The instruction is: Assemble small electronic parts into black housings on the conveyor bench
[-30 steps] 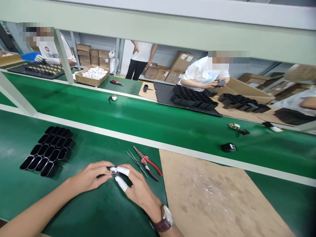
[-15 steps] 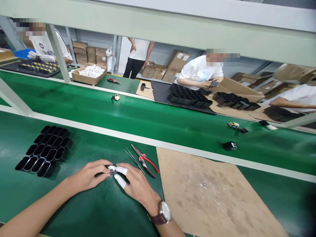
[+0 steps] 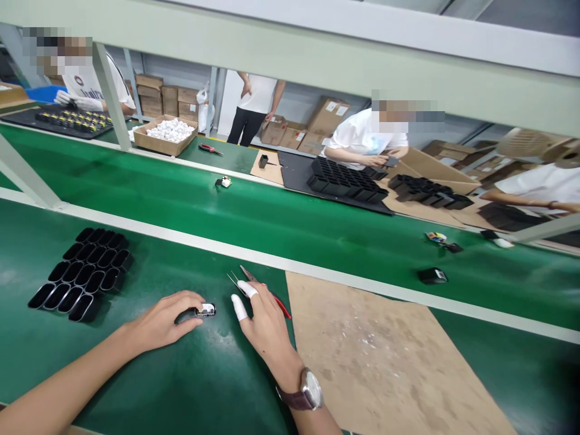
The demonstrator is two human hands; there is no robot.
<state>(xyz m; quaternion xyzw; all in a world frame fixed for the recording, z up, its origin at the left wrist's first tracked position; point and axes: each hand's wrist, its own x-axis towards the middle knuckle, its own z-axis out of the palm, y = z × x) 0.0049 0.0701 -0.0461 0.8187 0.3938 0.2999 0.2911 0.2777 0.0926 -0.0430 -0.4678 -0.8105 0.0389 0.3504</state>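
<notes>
- L hand [image 3: 174, 320]: thumb & index clamped on L end of a small black oval housing [image 3: 209, 310].
- Housing: on or just above green bench [image 3: 181, 386], btwn the 2 hands; can't tell if it rests there. Long axis approx. L–R; open face up twd viewer.
- Its look: dark rounded rim, white & black parts inside, w/ tiny light marks; too small for detail.
- R hand [image 3: 267, 326]: off the housing; thumb & index apart, in white finger cots [image 3: 240, 307], at tweezers [image 3: 233, 279] & red-handled needle-nose pliers [image 3: 284, 307]; contact unclear.
- R wrist: watch [image 3: 312, 388], brown strap.
- Farther L: rows of black oval cases [image 3: 84, 272], mouths up.
- Farther R: stained brown cardboard sheet [image 3: 385, 350], flat.
</notes>
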